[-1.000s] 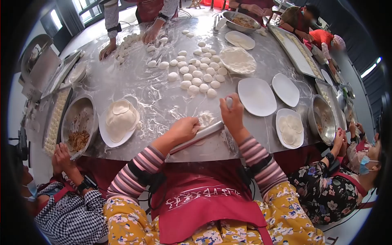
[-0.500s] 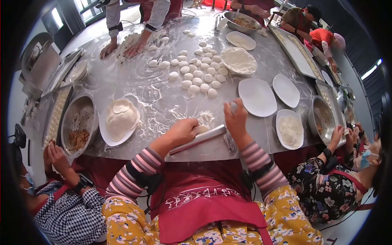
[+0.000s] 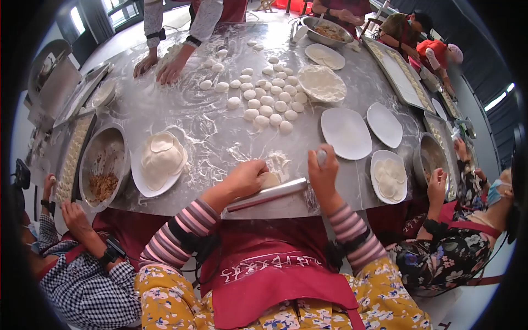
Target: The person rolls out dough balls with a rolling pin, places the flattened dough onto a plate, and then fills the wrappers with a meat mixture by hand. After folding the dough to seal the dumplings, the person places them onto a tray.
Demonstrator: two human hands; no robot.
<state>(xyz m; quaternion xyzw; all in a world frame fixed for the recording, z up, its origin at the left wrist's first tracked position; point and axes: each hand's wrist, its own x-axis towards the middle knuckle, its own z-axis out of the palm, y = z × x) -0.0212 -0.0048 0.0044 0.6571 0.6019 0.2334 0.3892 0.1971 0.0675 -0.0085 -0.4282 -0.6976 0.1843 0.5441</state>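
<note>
Near the front edge of the steel table, my left hand (image 3: 246, 179) has its fingers closed on the edge of a small flat dough wrapper (image 3: 269, 180). Just in front of it lies a metal rolling pin (image 3: 269, 196), slanting across the floured tabletop. My right hand (image 3: 323, 173) is closed around a pale grey grip at the pin's right end; the join is partly hidden. To the left, a white plate (image 3: 144, 186) carries a stack of rolled wrappers (image 3: 160, 157). Many small dough pieces (image 3: 267, 100) sit farther back.
A bowl of filling (image 3: 103, 187) and a tray of dumplings (image 3: 74, 159) stand left. At right are a plate of wrappers (image 3: 389, 175), bare white plates (image 3: 346, 132) and another metal bowl (image 3: 432, 157). Co-workers sit at both sides; another person's hands (image 3: 171, 69) work dough across the table.
My right hand and the pin's right end have come slightly toward me. Across the table, another person's hand has shifted over the dough pieces. The co-workers' hands at both sides have moved.
</note>
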